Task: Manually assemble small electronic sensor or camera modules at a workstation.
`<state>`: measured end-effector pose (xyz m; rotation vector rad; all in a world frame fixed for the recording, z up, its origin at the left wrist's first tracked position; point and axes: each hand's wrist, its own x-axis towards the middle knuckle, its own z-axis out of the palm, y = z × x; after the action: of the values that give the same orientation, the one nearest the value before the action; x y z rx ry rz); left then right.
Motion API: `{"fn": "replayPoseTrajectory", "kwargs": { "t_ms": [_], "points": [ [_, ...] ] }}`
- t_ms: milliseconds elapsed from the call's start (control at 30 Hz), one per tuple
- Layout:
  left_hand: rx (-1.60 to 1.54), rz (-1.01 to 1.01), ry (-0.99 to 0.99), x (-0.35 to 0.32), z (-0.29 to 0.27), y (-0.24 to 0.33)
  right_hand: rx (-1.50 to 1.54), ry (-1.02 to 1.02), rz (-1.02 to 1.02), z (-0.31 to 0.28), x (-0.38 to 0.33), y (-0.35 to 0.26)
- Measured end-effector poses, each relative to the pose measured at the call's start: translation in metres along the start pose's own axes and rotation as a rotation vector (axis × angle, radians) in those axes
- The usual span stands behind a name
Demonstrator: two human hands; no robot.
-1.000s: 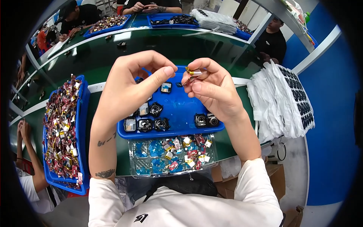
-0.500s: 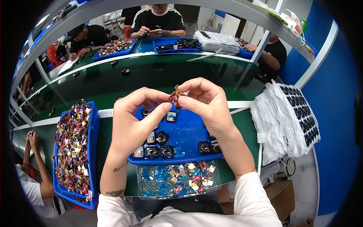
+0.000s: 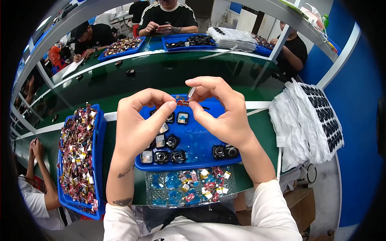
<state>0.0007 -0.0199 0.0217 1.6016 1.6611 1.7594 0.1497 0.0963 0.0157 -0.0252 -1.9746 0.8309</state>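
The green bench (image 3: 120, 86) carries, at its near edge, a long blue tray (image 3: 100, 132) of small wrapped parts on the left and a blue tray (image 3: 201, 138) of black round parts at centre. Above the centre tray, the left hand (image 3: 138, 124) and right hand (image 3: 223, 110) pinch one small red part (image 3: 183, 103) between fingertips. Judged mid-assembly; the next move calls for a fine, steady fingertip grip.

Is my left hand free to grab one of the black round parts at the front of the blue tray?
Probably not yet: the left hand and right hand both pinch a small red part. The black round parts lie uncovered just below it in the blue tray.
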Motion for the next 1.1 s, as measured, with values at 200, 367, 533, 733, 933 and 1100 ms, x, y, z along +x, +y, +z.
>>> {"fn": "replayPoseTrajectory", "kwargs": {
  "t_ms": [200, 367, 533, 733, 933, 1100],
  "points": [
    [0.116, 0.19, -0.06, 0.006, 0.0, 0.004, 0.213, -0.056, 0.297, -0.008, 0.001, 0.002],
    [0.525, 0.546, -0.028, 0.004, 0.001, 0.003, 0.456, -0.165, 0.503, -0.012, 0.003, 0.01],
    [0.474, 0.532, 0.011, 0.006, -0.001, -0.004, 0.46, -0.207, 0.538, -0.013, 0.008, 0.007],
    [0.149, 0.192, 0.01, 0.002, 0.005, -0.008, 0.362, -0.186, 0.448, -0.014, 0.003, 0.013],
    [0.123, 0.069, -0.011, 0.003, 0.008, -0.008, 0.228, -0.08, 0.336, -0.006, 0.0, 0.012],
    [0.218, 0.151, -0.086, 0.005, 0.008, -0.01, 0.076, -0.09, 0.293, -0.01, 0.002, 0.014]
  ]
}}
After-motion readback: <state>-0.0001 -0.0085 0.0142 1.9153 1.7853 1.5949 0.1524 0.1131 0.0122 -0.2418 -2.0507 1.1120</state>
